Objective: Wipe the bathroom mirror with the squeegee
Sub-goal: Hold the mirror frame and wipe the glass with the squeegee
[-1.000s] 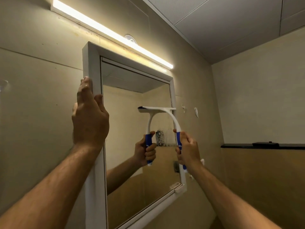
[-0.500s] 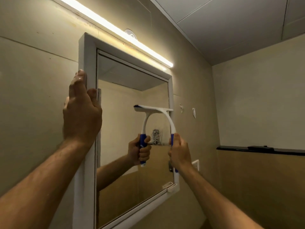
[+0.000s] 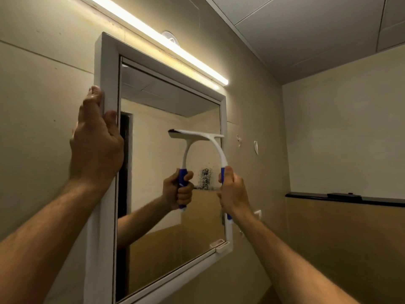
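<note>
The mirror (image 3: 166, 172) sits fuller in view than a second ago, yet the squeegee (image 3: 197, 137) has barely moved, its blade at mid-height by the right frame edge; the stroke looks early. Left hand (image 3: 96, 141) curls around the frame; right hand (image 3: 231, 189) fists the blue handle.

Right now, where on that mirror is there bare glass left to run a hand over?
Free: the glass above the squeegee blade up to the frame top, and the strip between the left hand and the blade. Also the lower glass, below the right hand. Crowded: the right edge, where squeegee and right hand sit.
</note>
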Motion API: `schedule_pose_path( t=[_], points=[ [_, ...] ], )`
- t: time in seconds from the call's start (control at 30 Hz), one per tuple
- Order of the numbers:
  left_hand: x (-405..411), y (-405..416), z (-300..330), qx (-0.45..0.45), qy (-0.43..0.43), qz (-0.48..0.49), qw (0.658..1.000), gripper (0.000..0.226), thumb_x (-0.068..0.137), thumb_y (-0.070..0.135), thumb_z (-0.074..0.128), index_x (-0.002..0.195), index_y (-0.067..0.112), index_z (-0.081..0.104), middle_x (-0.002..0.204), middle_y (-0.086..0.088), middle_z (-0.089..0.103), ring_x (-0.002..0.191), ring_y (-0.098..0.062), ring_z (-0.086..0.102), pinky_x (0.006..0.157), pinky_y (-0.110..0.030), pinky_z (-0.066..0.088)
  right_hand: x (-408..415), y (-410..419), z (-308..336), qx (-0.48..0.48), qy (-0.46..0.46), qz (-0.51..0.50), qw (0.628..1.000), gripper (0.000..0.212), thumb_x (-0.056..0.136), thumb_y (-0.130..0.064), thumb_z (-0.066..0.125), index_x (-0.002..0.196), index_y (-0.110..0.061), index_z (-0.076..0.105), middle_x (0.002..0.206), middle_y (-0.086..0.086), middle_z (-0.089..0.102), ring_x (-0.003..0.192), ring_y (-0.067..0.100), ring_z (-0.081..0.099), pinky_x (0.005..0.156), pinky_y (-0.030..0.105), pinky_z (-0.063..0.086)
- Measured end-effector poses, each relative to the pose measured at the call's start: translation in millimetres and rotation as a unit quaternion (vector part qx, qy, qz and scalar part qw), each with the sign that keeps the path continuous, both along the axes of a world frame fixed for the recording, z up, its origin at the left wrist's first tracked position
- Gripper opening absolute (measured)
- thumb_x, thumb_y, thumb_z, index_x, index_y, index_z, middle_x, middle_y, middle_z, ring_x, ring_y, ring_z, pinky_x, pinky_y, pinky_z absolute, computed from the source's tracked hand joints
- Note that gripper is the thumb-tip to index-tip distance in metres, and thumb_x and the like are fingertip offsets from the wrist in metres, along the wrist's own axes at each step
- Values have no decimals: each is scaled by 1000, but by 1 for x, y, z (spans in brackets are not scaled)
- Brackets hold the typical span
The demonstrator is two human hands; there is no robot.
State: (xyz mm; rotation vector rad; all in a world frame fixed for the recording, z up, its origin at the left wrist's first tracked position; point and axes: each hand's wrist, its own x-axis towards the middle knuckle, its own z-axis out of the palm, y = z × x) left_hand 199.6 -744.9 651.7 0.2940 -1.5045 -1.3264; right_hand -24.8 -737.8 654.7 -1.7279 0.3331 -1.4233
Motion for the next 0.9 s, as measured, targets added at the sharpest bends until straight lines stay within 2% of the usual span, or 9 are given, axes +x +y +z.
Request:
schedule_pose_path(
  t=[0.17, 0.33, 0.43, 0.57, 0.67, 0.77, 0.9],
  points=[
    [-3, -7, -45, 15, -13, -27, 999, 38, 93, 53, 38, 84, 16, 35, 53, 2, 27, 37, -10, 16, 36, -20, 13, 4, -9, -48, 30, 8, 6, 1000, 43, 102, -46, 27, 78, -18, 49, 60, 1, 42, 45, 10, 37, 44, 25, 33],
    [-6, 5, -11, 3, 15, 55, 998, 39, 95, 54, 27, 85, 19, 39, 52, 5, 29, 35, -7, 15, 35, -18, 9, -3, 0, -11, 62, -26, 74, 995, 45, 102, -50, 29, 85, -16, 53, 55, -4, 42, 40, 9, 34, 39, 23, 31],
    [-7, 8, 2, 3, 33, 35, 999, 41, 94, 56, 21, 86, 20, 40, 51, 7, 25, 35, -6, 16, 34, -17, 12, 1, 7, 4, 80, -43, 125, 988, 47, 100, -54, 30, 92, -15, 54, 54, -4, 43, 40, 11, 34, 38, 23, 31],
    [-12, 6, -29, 46, 46, -58, 996, 40, 92, 57, 29, 79, 22, 44, 46, 10, 22, 33, -5, 17, 34, -13, 15, 9, 7, -30, 135, -62, 197, 969, 49, 99, -54, 33, 86, -13, 57, 53, -1, 43, 39, 12, 33, 37, 22, 28],
    [-17, 1, -53, 75, 34, -102, 991, 41, 88, 57, 37, 70, 20, 47, 44, 10, 25, 33, -5, 21, 35, -14, 21, 8, 0, -54, 183, -39, 241, 952, 53, 98, -56, 33, 79, -13, 56, 53, 0, 43, 38, 12, 33, 38, 22, 28],
    [-17, 0, -46, 69, 19, -96, 993, 42, 87, 55, 44, 64, 20, 47, 43, 10, 29, 33, -5, 27, 36, -15, 27, 0, -4, -47, 178, -22, 261, 948, 54, 98, -56, 32, 74, -14, 56, 53, 0, 46, 40, 12, 35, 39, 22, 30],
    [-12, 1, -10, 40, 37, -45, 997, 43, 91, 56, 40, 70, 19, 47, 45, 11, 31, 33, -3, 26, 31, -14, 21, -3, 0, -10, 158, -45, 266, 950, 54, 97, -61, 33, 74, -17, 55, 54, -2, 44, 40, 10, 34, 36, 21, 30]
  ],
)
